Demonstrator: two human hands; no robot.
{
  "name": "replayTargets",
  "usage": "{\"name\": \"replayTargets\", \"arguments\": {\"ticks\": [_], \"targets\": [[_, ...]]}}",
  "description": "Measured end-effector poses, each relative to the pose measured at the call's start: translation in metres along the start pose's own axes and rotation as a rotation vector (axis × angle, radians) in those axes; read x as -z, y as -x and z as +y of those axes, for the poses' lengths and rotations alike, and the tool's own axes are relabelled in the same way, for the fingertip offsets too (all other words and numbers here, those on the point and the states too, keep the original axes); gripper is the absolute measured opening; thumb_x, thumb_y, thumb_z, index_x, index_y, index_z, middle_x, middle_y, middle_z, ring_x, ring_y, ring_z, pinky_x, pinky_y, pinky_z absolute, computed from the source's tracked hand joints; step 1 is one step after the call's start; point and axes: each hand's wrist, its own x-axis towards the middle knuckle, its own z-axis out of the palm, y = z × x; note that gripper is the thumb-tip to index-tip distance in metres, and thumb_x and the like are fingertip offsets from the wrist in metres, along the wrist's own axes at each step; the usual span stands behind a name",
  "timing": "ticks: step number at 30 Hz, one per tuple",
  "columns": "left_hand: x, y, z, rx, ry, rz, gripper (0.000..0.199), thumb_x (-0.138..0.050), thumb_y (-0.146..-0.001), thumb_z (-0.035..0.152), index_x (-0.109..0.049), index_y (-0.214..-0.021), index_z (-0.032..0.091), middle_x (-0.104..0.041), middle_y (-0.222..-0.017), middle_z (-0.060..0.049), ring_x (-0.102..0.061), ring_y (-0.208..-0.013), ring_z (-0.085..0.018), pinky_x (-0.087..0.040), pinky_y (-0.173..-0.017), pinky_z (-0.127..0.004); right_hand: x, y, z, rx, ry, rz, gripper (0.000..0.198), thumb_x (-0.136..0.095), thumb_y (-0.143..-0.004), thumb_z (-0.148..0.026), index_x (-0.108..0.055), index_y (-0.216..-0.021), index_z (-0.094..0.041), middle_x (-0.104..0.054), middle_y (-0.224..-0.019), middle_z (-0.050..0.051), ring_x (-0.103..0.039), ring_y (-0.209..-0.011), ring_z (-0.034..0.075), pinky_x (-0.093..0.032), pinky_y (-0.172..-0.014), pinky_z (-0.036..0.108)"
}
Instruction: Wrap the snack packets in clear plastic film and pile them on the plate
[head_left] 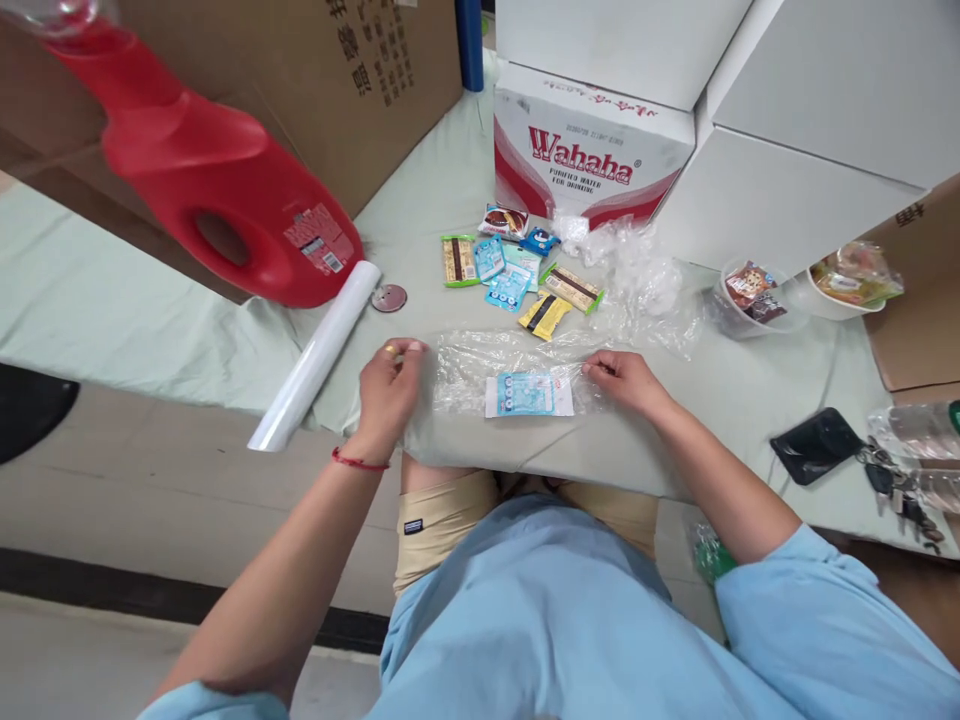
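A sheet of clear plastic wrap (480,352) lies spread on the cloth-covered table in front of me. On its near edge rests a small blue and white packet (529,394). My left hand (391,388) pinches the wrap's left end between thumb and fingers. At the opposite end, my right hand (624,378) has its fingers closed on the wrap's edge. Left of my left hand lies a white roll of wrap (315,362), slanting over the table's front edge. Neither hand touches the packet.
Several snack packets (510,285) and crumpled clear plastic (641,270) lie beyond the wrap. A red jug (225,200) stands left, near a round disc (389,298). Behind is a Wahaha carton (585,160). To the right are plastic tubs (757,320), a black pouch (816,445) and keys (904,490).
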Motion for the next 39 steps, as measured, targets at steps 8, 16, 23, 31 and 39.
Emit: {"name": "replayTargets", "arguments": {"ticks": [8,16,23,31,39], "targets": [[0.014,0.088,0.009,-0.762,-0.183,0.239,0.011,-0.063,-0.095,0.018,-0.067,-0.103,0.023,-0.071,-0.096,-0.008,-0.068,-0.106,-0.026,-0.053,-0.096,-0.044,0.001,-0.001,0.005,-0.033,-0.075,-0.035,0.042,-0.057,-0.088,-0.057,-0.071,-0.084,-0.018,-0.061,-0.069,0.000,-0.047,-0.063,0.014,-0.035,-0.061,0.028],[-0.036,0.105,0.029,-0.785,-0.298,-0.222,0.035,-0.052,-0.104,0.021,-0.066,-0.135,0.025,-0.072,-0.141,-0.011,-0.062,-0.138,-0.029,-0.040,-0.116,-0.053,0.006,-0.007,0.004,-0.030,0.036,-0.100,0.037,-0.055,-0.094,-0.047,-0.075,-0.089,-0.017,-0.065,-0.069,0.000,-0.052,-0.063,0.016,-0.038,-0.062,0.028],[-0.059,0.078,0.041,-0.598,-0.413,-0.220,0.032,-0.049,-0.107,0.029,-0.073,-0.128,0.023,-0.076,-0.134,-0.011,-0.062,-0.132,-0.035,-0.042,-0.108,-0.058,0.019,-0.021,-0.028,0.182,0.500,0.177,0.030,-0.053,-0.104,-0.033,-0.079,-0.106,-0.018,-0.073,-0.106,0.014,-0.061,-0.097,0.028,-0.045,-0.084,0.037],[-0.069,0.087,0.048,-0.671,-0.504,-0.216,0.038,-0.048,-0.105,0.023,-0.068,-0.138,0.023,-0.073,-0.140,-0.009,-0.065,-0.106,-0.031,-0.046,-0.085,-0.049,-0.028,-0.075,-0.071,0.357,0.714,-0.116,0.031,-0.064,-0.101,-0.039,-0.080,-0.101,-0.012,-0.076,-0.105,0.019,-0.061,-0.109,0.033,-0.045,-0.093,0.040],[-0.075,0.095,0.036,-0.647,-0.522,-0.224,0.041,-0.048,-0.104,0.022,-0.065,-0.142,0.023,-0.071,-0.144,-0.010,-0.064,-0.103,-0.031,-0.046,-0.082,-0.049,-0.038,-0.107,-0.061,0.233,0.250,-0.339,0.016,-0.071,-0.088,-0.027,-0.078,-0.090,-0.013,-0.071,-0.077,0.001,-0.060,-0.075,0.015,-0.038,-0.071,0.026]]}}
